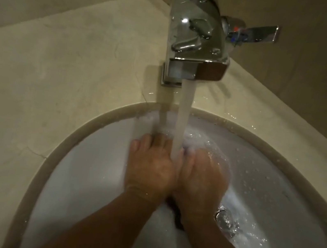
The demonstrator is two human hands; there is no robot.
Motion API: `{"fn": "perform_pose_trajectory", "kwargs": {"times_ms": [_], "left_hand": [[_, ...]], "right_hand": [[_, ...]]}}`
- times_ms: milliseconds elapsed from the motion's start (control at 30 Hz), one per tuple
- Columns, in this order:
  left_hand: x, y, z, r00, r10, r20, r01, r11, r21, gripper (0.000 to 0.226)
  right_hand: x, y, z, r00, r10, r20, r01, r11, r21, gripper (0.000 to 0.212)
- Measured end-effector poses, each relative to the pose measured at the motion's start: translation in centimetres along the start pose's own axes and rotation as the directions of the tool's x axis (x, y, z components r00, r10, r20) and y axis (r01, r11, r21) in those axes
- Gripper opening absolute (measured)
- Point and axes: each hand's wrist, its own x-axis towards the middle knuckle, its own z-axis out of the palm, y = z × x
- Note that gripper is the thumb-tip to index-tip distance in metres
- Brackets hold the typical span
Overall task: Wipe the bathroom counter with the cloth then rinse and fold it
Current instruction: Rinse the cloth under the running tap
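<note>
Both my hands are down in the white sink basin (pixel 91 161), side by side under the running water stream (pixel 182 118). My left hand (pixel 151 165) and my right hand (pixel 203 178) are pressed together, fingers curled downward. A small dark piece of the cloth (pixel 178 218) shows between my wrists, hanging below the hands; the rest of it is hidden under my palms. The stream lands where the two hands meet and splashes over the fingers.
The chrome faucet (pixel 197 32) stands at the back of the sink, its lever handle (pixel 258 32) turned out to the right. The beige stone counter (pixel 60 63) wraps around the basin, wet near the faucet base. The metal drain (pixel 225 220) lies right of my right wrist.
</note>
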Motion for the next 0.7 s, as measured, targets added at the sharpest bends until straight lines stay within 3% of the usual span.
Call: {"fn": "perform_pose_trajectory", "kwargs": {"times_ms": [100, 233, 300, 367, 433, 533, 633, 700], "left_hand": [[0.1, 0.1, 0.0, 1.000, 0.005, 0.029, -0.006, 0.999, 0.045, 0.052], [0.2, 0.2, -1.3, 0.998, 0.051, 0.042, -0.044, 0.989, -0.144, 0.051], [0.6, 0.2, -2.9, 0.999, 0.043, -0.026, -0.048, 0.960, -0.276, 0.044], [1.2, 0.3, -4.7, 0.993, 0.029, -0.118, -0.068, 0.939, -0.338, 0.040], [1.5, 0.2, -6.3, 0.970, 0.018, -0.241, -0.118, 0.907, -0.404, 0.033], [0.9, -0.4, -6.2, 0.944, 0.045, -0.326, -0.186, 0.891, -0.415, 0.032], [-0.9, -1.3, -2.9, 0.976, 0.087, -0.202, -0.141, 0.952, -0.272, 0.031], [-1.7, -1.4, -1.6, 0.997, 0.027, -0.066, -0.042, 0.970, -0.240, 0.025]], "right_hand": [[-0.3, 1.1, 0.2, 0.998, -0.016, 0.061, 0.018, 1.000, -0.024, 0.035], [0.1, 1.1, -0.4, 0.971, -0.031, 0.238, 0.021, 0.999, 0.041, 0.054], [0.8, -0.3, -1.8, 0.976, -0.091, 0.198, 0.064, 0.988, 0.139, 0.061], [1.5, -1.5, -3.4, 0.994, -0.097, 0.051, 0.081, 0.964, 0.252, 0.043], [1.8, -2.1, -4.8, 0.999, -0.041, -0.007, 0.040, 0.900, 0.433, 0.028], [1.2, -1.7, -5.0, 0.999, -0.036, -0.024, 0.043, 0.857, 0.513, 0.036], [-1.0, 0.0, -2.6, 0.997, -0.017, 0.074, -0.013, 0.922, 0.387, 0.033], [-2.3, 1.3, -1.2, 0.995, 0.007, 0.101, -0.037, 0.954, 0.299, 0.025]]}}
